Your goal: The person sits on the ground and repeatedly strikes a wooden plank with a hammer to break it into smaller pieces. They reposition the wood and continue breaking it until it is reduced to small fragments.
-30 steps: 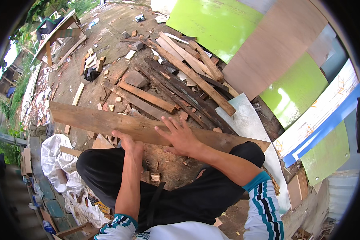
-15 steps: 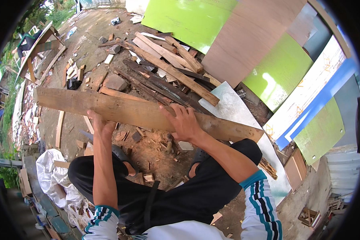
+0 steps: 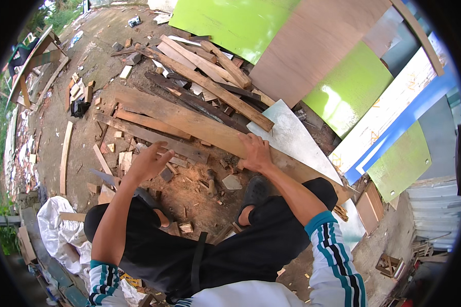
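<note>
Head view, writing first: orange marks on a white panel [image 3: 378,125], too small to read. My right hand [image 3: 256,152] is clamped on the near edge of a plank [image 3: 189,120], fingers bent over its face. Left hand [image 3: 152,159] is off the plank, its grip loosely curled around nothing, above a grey-brown board [image 3: 128,130]; cannot tell whether it touches. Plank: long, flat, brown wood with darker blotches, slanting from the timber pile [image 3: 210,89] to just beside my right knee [image 3: 321,193]. Other materials: glossy light-green panel [image 3: 235,25], dull brown sheet [image 3: 317,41], ribbed metal sheet [image 3: 433,210] at right, crinkled white sack [image 3: 61,230] at left. Reddish sawdust [image 3: 187,187] and wood chips lie between my grey shoes [image 3: 256,192].
</note>
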Motion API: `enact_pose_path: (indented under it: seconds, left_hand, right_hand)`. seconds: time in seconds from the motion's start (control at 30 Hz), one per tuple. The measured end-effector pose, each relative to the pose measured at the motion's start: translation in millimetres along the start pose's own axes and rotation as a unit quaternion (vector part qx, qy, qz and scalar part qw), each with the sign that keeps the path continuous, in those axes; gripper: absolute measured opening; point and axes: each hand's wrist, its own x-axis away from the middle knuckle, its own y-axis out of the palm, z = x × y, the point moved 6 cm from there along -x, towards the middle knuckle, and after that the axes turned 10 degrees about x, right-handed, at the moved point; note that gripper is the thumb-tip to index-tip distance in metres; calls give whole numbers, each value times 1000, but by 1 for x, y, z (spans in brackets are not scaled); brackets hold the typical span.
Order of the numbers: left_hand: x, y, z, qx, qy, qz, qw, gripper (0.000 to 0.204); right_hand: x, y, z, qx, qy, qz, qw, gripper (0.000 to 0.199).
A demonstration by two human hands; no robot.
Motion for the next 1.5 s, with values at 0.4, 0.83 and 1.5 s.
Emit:
enact_pose_path:
  seconds: [0.4, 0.83, 1.5]
  left_hand:
    - [5, 24, -30, -266, 78, -49, 960, 64]
    - [27, 44, -44, -259, 68, -118, 956, 60]
    - [29, 46, -40, -260, 64, -120, 956, 60]
  right_hand:
    - [40, 75, 65, 78, 66, -100, 990, 88]
    - [37, 123, 72, 8, 126, -212, 969, 49]
    - [18, 125, 45, 63, 59, -358, 930, 39]
